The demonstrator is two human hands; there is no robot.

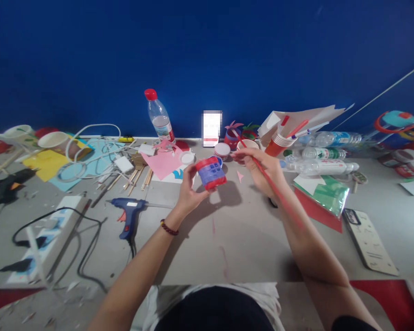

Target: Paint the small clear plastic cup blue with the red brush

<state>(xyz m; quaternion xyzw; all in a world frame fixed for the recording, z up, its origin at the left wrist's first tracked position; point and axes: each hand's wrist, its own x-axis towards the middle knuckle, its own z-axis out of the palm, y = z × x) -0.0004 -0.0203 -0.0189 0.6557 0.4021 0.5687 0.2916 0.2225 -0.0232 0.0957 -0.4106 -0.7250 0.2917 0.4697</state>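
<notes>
A small cup painted purple with red bands is held tilted above the table by my left hand, its fingers around the cup's left side and underside. To the right, my right hand grips a long red paintbrush; the brush tip points up and left, apart from the cup. Dark blue squares show on the purple part. Behind the hands stand a round white-lidded jar and an open pale cup. A pink paper sheet lies left of the cup.
At the left are a blue glue gun, a power strip and white cables. A red-capped bottle stands near the blue wall. At the right are stacked paper cups, lying plastic bottles, green and red sheets, and a phone.
</notes>
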